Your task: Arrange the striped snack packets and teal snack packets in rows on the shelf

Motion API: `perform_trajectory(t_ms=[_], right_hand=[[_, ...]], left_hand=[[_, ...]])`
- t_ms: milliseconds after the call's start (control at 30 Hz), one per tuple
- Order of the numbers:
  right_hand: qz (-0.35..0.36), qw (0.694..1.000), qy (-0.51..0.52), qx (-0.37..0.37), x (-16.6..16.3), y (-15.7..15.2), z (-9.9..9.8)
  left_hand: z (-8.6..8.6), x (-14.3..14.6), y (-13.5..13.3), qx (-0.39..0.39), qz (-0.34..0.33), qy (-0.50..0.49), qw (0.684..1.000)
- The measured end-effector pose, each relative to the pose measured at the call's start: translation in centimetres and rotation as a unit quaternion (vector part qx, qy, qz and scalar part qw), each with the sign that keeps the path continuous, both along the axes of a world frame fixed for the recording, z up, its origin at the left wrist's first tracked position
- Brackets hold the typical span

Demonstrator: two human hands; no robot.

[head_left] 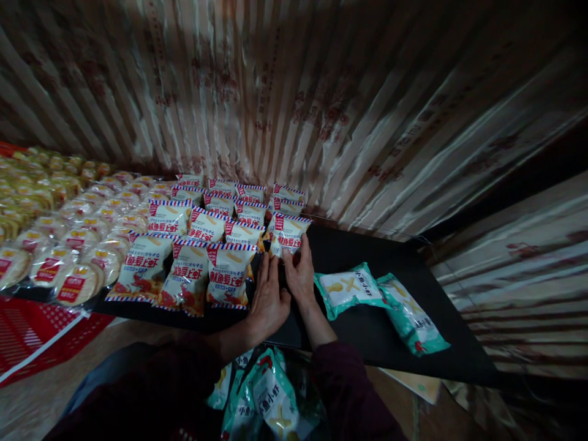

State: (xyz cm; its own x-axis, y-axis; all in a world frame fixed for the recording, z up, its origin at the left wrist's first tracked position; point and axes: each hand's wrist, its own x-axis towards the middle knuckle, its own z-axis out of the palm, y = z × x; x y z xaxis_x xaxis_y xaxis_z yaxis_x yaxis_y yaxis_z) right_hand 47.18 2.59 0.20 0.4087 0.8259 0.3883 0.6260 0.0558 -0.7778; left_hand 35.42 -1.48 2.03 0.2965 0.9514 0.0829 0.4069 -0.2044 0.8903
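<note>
Small white snack bags with red lettering and striped edges stand in rows on the black shelf. My right hand (301, 272) is at the lower right of one snack bag (288, 233), thumb on its front and fingers along its right side. Close by on the left, my left hand (269, 303) has its fingers stretched forward. They lie between that bag and the front-row snack bag (228, 275), with their tips near the held bag's lower left corner. I see nothing held in this hand.
Two teal snack bags (351, 289) lie on the black shelf (358, 334) to the right. Round wrapped crackers (76, 285) and yellow packets (27, 196) fill the left. More teal bags (271, 392) sit below the shelf edge. A red basket (41, 334) is lower left; pleated sheeting (257, 92) hangs behind.
</note>
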Motion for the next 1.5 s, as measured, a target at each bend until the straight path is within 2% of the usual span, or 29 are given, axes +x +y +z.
perform_trajectory(t_ms=[233,500,700,833,1000,1067,1133,1233,1367,1500], right_hand=[[-0.007,1.0,-0.028,0.005,-0.1,-0.9,0.2],[-0.014,0.995,-0.092,0.032,-0.9,-3.1,1.6],[0.011,0.989,-0.128,0.072,-2.3,-7.6,3.0],[0.04,0.984,-0.144,0.095,-3.8,-11.6,3.6],[0.11,0.979,-0.138,0.107,-4.8,-16.7,2.4],[0.142,0.976,-0.146,0.075,-5.0,-18.2,1.3],[0.164,0.972,-0.163,0.037,-5.2,-19.3,0.2],[0.166,0.969,-0.179,-0.024,-5.6,-20.3,-1.0],[0.085,0.979,-0.175,-0.065,-5.3,-21.8,-0.9],[-0.002,0.976,-0.175,-0.131,-3.3,-25.0,0.1]], left_hand=[[-0.6,0.3,-0.7,0.017,-0.009,-0.023,1.0],[-0.6,-0.6,-2.6,0.07,-0.038,0.005,0.997],[-0.7,-2.6,-3.9,0.122,-0.103,0.022,0.987],[-0.7,-4.2,-5.1,0.126,-0.164,0.018,0.978],[-1.0,-7.5,-7.5,0.134,-0.291,0.055,0.946],[-1.4,-9.1,-8.2,0.123,-0.323,0.072,0.935],[-2.1,-10.6,-8.3,0.1,-0.346,0.131,0.923],[-3.3,-12.5,-7.8,0.058,-0.327,0.25,0.909],[-4.2,-13.7,-7.1,0.043,-0.318,0.289,0.902],[-2.9,-13.1,-7.9,0.052,-0.334,0.288,0.896]])
